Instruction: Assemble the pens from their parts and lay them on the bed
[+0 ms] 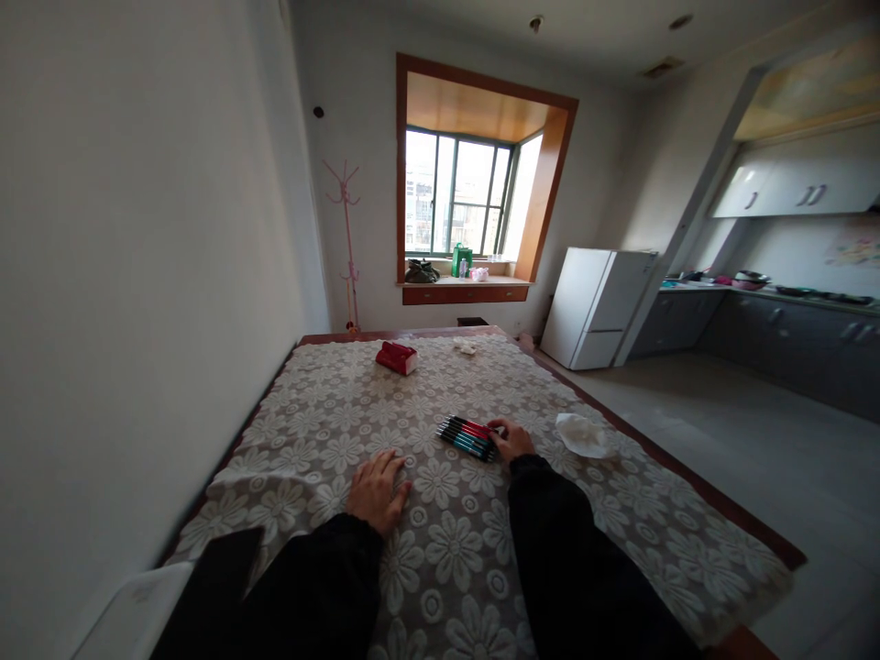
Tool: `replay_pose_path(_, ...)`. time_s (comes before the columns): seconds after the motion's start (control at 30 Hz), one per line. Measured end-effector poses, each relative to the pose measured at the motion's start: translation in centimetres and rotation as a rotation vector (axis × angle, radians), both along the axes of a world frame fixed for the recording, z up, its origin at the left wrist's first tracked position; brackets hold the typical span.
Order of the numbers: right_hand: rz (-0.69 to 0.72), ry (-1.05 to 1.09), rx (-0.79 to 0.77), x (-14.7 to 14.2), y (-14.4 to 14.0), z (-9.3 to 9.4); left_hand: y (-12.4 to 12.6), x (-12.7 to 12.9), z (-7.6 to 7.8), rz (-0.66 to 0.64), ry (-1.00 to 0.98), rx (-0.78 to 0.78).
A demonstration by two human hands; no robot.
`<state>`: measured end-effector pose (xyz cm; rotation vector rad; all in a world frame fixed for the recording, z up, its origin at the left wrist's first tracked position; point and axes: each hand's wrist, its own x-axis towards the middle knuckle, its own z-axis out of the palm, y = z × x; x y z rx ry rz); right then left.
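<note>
A row of several pens, with black, red and teal barrels, lies side by side on the floral lace tablecloth. Their pointed silvery ends face left. At the right end of the row, the curled fingers of my right hand close on a pen at the upper, red side; the fingertips are partly hidden. My left hand rests palm down on the cloth to the lower left of the pens, fingers stretched out and nothing held. Both forearms wear black sleeves.
Crumpled white tissue lies right of my right hand. A red tissue box and a small white scrap are farther back. A dark flat object lies by my left sleeve. A wall borders the table's left side.
</note>
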<state>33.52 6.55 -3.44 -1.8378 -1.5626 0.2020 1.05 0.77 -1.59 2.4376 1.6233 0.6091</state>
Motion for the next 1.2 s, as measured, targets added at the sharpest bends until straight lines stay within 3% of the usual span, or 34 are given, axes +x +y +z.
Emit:
replay_pose_path(0.17,-0.076,-0.024,0.028,0.5,-0.3,0.0,0.0,-0.1,-0.1,0.001,0.005,-0.006)
replay_pose_path(0.3,-0.14,-0.049,-0.057,0.6,-0.8,0.3,0.0,-0.1,-0.1,0.001,-0.008,0.009)
replay_pose_path(0.7,-0.085,-0.141,-0.128,0.7,-1.5,1.1,-0.1,0.0,-0.1,0.008,-0.021,0.002)
replay_pose_path(1.2,0.004,-0.042,-0.075,0.4,-1.0,0.7,0.1,0.0,-0.2,0.0,0.003,0.007)
